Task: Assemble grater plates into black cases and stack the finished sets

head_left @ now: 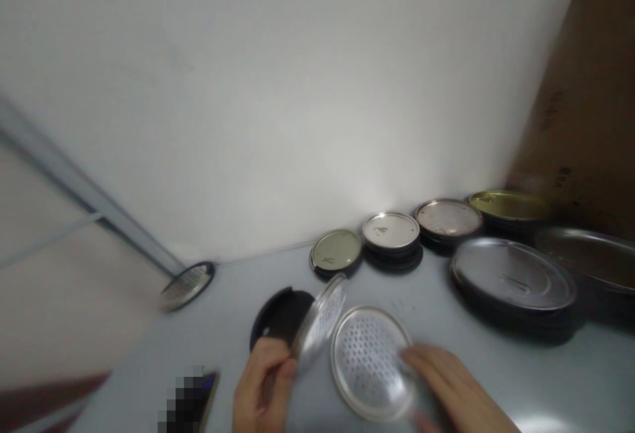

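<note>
My left hand (265, 380) is closed, with thumb and fingers pinching the lower edge of a perforated metal disc (325, 320) that is tilted steeply. Behind that hand a round black piece (280, 317) lies on the table, partly covered. My right hand (451, 390), somewhat blurred, grips the right edge of a second perforated metal disc (370, 360), whose raised rim and rows of holes face me. The two discs are close together, side by side.
Along the wall stand stacks of round lids: a greenish one (337, 251), a silver one (391, 230), a dull one (449, 217) and a gold one (508, 205). Larger lids (513, 274) lie right. A round disc (188, 285) rests far left; a pixelated dark object (191, 403) lies near.
</note>
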The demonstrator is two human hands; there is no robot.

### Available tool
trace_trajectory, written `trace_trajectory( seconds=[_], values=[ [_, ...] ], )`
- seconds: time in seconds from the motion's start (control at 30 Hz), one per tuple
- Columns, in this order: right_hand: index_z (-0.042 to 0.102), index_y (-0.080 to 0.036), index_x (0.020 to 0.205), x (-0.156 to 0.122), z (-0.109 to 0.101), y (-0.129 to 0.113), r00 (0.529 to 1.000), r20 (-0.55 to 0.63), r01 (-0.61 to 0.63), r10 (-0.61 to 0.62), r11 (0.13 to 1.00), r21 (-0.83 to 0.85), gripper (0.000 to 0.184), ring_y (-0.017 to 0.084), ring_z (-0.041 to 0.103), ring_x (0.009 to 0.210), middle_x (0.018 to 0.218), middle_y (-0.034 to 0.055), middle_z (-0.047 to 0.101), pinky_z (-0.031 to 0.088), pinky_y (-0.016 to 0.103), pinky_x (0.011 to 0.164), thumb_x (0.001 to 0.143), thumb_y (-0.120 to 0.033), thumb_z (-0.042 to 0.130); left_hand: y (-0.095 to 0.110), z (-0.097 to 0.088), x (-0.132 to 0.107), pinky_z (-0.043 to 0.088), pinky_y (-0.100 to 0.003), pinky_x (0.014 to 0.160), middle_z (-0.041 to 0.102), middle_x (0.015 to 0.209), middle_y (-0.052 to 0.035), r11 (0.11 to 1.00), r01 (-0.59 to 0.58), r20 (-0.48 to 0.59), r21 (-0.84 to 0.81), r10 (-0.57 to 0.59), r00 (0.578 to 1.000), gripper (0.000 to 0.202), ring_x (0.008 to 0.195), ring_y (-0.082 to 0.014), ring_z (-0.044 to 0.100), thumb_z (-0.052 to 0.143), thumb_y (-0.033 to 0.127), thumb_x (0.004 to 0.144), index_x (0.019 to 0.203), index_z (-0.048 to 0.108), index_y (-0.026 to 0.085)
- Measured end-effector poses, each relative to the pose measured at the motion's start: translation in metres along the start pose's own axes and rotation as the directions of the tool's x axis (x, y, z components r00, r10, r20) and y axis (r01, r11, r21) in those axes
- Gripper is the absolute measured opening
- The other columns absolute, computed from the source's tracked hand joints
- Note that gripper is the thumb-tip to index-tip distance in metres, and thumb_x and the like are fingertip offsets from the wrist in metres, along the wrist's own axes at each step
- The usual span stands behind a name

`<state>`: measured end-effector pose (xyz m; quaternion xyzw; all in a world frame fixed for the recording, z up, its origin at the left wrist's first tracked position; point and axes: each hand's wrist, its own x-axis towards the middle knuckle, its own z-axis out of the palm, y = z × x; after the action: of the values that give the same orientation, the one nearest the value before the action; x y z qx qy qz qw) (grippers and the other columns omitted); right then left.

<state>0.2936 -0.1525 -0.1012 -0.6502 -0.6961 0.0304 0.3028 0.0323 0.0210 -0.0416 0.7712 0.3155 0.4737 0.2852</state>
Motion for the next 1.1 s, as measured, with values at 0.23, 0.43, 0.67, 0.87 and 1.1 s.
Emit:
trace_trajectory(
  seconds=[0.23, 0.43, 0.67, 0.87, 1.1],
  values=[
    [0.04, -0.017, 0.15, -0.005, 0.011, 0.005, 0.984, 0.075, -0.168, 0.16, 0.978, 0.121, 0.073, 0.034, 0.047, 0.136, 0.154, 0.0175, 0.042, 0.046, 0.048, 0.109, 0.083, -0.028, 0.066, 0.003, 0.04, 0.005, 0.031, -0.014, 0.045, 0.05, 0.064, 0.0055, 0.435, 0.791, 0.399, -0.429, -0.695, 0.598, 0.053, 0.049, -0.0045, 0.04, 0.081, 0.064, 0.063, 0.077, 0.058, 0.017],
    [0.017, -0.013, 0.157, -0.006, 0.017, 0.011, 0.991, -0.032, -0.118, 0.128, 0.97, 0.211, 0.094, 0.037, 0.043, 0.139, 0.156, 0.0217, 0.035, 0.042, 0.053, 0.112, 0.081, -0.03, 0.07, -0.013, 0.068, -0.004, 0.026, -0.016, 0.037, 0.041, 0.05, 0.0084, 0.481, 0.83, 0.52, -0.281, -0.651, 0.553, 0.065, 0.04, -0.0054, 0.034, 0.069, 0.08, 0.062, 0.073, 0.051, 0.019],
    [0.021, -0.012, 0.156, -0.006, 0.025, 0.011, 0.995, -0.068, -0.067, 0.067, 0.998, 0.002, 0.093, 0.037, 0.044, 0.138, 0.155, 0.0237, 0.037, 0.046, 0.05, 0.108, 0.081, -0.033, 0.072, -0.011, 0.058, 0.011, 0.041, -0.023, 0.041, 0.057, 0.064, 0.0018, 0.824, 0.565, 0.42, 0.051, -0.531, 0.736, 0.048, 0.044, -0.0121, 0.051, 0.049, 0.061, 0.089, 0.106, 0.057, 0.017],
    [0.032, -0.017, 0.153, -0.007, 0.031, 0.014, 0.994, -0.112, -0.026, 0.012, 0.991, -0.128, 0.085, 0.037, 0.048, 0.135, 0.152, 0.0199, 0.043, 0.048, 0.049, 0.106, 0.081, -0.036, 0.073, 0.003, 0.058, 0.018, 0.05, -0.042, 0.099, 0.065, 0.117, -0.0111, 0.952, 0.117, 0.421, 0.282, -0.232, 0.877, 0.035, 0.11, -0.0239, 0.063, 0.045, 0.033, 0.096, 0.124, 0.06, 0.019],
    [0.037, -0.019, 0.151, -0.005, 0.038, 0.017, 0.992, -0.115, -0.07, 0.05, 0.981, -0.179, 0.094, 0.041, 0.052, 0.129, 0.148, 0.0207, 0.048, 0.048, 0.053, 0.102, 0.071, -0.038, 0.081, 0.006, 0.071, 0.032, 0.044, -0.042, 0.108, 0.065, 0.122, -0.0112, 0.955, -0.013, 0.525, 0.295, -0.151, 0.838, 0.034, 0.118, -0.0225, 0.058, 0.043, 0.024, 0.098, 0.127, 0.061, 0.017]
  ],
)
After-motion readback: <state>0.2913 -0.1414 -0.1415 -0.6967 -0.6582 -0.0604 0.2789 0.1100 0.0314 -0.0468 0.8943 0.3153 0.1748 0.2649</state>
